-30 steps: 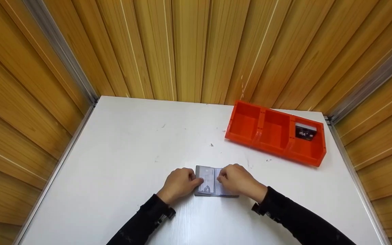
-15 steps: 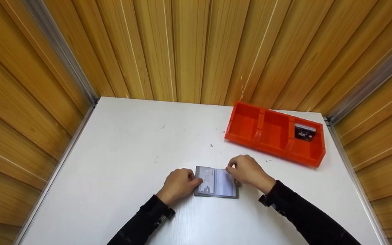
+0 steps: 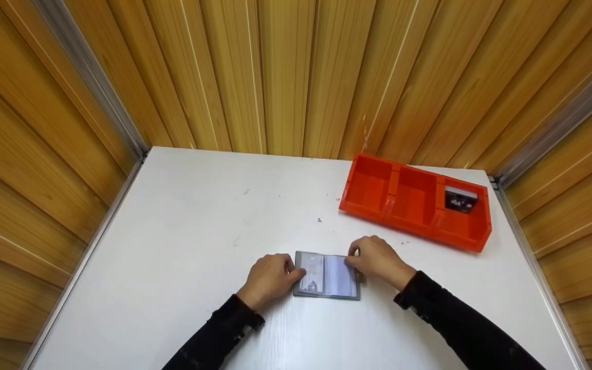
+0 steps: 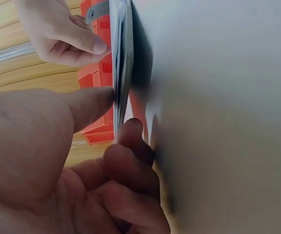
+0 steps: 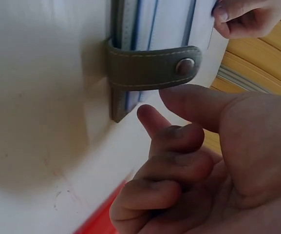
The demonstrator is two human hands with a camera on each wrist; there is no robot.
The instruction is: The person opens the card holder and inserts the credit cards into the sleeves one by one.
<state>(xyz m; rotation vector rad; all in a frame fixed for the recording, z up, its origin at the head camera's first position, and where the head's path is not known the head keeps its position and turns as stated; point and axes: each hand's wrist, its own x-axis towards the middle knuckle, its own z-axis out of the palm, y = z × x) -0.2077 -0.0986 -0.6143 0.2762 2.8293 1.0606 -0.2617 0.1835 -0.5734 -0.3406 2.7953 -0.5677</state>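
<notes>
The left hand (image 3: pixel 270 278) pinches the open card holder (image 3: pixel 339 280) at nine o'clock; the right hand (image 3: pixel 377 259) touches it at two o'clock, pinching or not I cannot tell. It is on the table (image 3: pixel 198 216), the red tray (image 3: pixel 417 203) beyond at two o'clock.

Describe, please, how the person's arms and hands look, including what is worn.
The left hand and right hand are bare, without gloves. The left sleeve and right sleeve are black and long. A small dark attachment shows at the end of each sleeve, too small to identify.
</notes>
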